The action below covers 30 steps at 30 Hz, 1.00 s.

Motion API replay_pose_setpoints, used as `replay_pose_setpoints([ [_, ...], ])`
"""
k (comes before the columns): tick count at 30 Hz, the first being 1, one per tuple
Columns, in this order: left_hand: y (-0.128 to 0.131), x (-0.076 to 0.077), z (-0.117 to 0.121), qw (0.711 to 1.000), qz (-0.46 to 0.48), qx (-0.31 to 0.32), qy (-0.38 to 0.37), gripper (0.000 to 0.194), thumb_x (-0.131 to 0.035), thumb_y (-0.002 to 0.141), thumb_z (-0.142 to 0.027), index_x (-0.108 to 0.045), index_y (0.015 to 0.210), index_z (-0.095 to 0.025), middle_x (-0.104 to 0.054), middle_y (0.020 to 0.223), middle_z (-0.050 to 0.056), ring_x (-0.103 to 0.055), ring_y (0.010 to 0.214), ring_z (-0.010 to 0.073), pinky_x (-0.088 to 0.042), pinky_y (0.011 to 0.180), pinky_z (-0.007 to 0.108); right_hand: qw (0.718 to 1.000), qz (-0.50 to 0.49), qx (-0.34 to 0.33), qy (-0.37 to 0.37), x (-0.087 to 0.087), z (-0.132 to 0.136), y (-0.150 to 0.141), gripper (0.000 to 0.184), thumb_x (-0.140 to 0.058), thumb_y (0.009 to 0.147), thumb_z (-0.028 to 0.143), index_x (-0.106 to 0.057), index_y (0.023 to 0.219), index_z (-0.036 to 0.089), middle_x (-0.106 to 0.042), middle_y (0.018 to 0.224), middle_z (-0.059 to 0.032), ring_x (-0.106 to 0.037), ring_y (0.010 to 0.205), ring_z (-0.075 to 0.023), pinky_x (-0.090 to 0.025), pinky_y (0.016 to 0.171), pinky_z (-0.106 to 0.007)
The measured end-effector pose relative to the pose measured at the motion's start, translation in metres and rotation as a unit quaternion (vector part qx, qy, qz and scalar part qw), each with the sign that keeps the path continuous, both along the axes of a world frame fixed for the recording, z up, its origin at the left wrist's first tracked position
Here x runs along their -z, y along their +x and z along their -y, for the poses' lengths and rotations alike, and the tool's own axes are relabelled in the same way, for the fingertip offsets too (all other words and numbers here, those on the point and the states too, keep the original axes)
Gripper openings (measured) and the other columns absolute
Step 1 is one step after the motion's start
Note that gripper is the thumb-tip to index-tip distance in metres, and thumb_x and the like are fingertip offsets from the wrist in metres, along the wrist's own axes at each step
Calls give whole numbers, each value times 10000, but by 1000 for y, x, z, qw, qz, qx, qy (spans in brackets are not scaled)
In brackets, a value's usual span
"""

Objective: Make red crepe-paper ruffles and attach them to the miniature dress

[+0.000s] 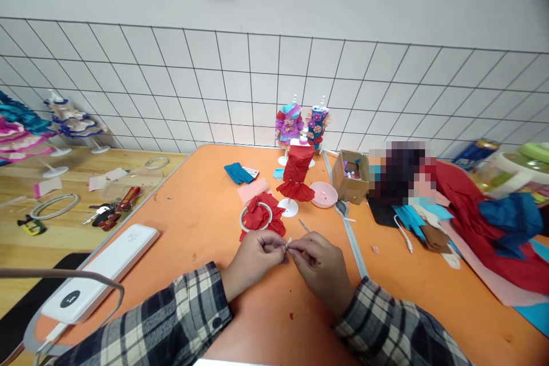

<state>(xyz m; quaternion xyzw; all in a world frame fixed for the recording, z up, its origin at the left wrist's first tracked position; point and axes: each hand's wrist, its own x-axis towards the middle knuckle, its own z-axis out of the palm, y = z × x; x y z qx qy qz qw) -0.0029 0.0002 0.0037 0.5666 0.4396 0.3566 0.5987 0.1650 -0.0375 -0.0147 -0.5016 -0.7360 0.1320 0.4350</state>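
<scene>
My left hand (253, 260) and my right hand (319, 266) meet over the orange table (201, 223), both pinched on one tiny pale piece (287, 245) between the fingertips. What the piece is I cannot make out. Just beyond the hands lie crumpled red paper (261, 214) with a tape ring on it and a thin metal tool (304, 225). A small mannequin in a red paper dress (297, 177) stands on a white base behind them.
Two dressed mini mannequins (302, 124) stand by the wire grid wall. A pink dish (323, 194), a cardboard box (350, 177), a ruler (351, 240) and piled coloured paper (484, 223) lie right. A white power bank (103, 271), keys (109, 211) and tape rings lie left.
</scene>
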Motion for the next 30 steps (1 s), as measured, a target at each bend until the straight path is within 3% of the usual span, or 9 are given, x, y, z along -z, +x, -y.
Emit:
replay_pose_setpoints([
  [6,0,-1,-1,999,-22,33,-1,151,-612,656,-216,-719,698,-119,-683,619,22,-580,555,113,-460,565,219,999,31,4,25,-3,-5,6,162,-576,879,213,-736,894,230,-662,760,-17,-555,582,-102,-398,561,-221],
  [12,2,-2,0,999,-38,15,-12,160,-628,646,-279,-680,657,-128,-664,586,18,-567,526,117,-457,545,227,999,50,-16,11,-2,-7,11,156,-588,880,244,-739,918,230,-664,766,-22,-562,595,-108,-406,568,-222],
  [18,2,1,1,992,-112,-4,57,122,-599,633,-249,-656,611,-144,-648,584,13,-539,549,116,-403,527,214,998,61,-12,23,-2,-5,10,138,-596,861,223,-734,864,228,-670,752,-13,-550,570,-99,-384,556,-224],
  [30,1,7,3,988,-128,26,82,86,-605,644,-219,-641,616,-147,-607,572,-1,-476,531,105,-345,499,203,987,-88,12,-131,-6,-9,0,58,-568,698,189,-603,653,179,-534,581,32,-428,448,-76,-321,456,-210],
])
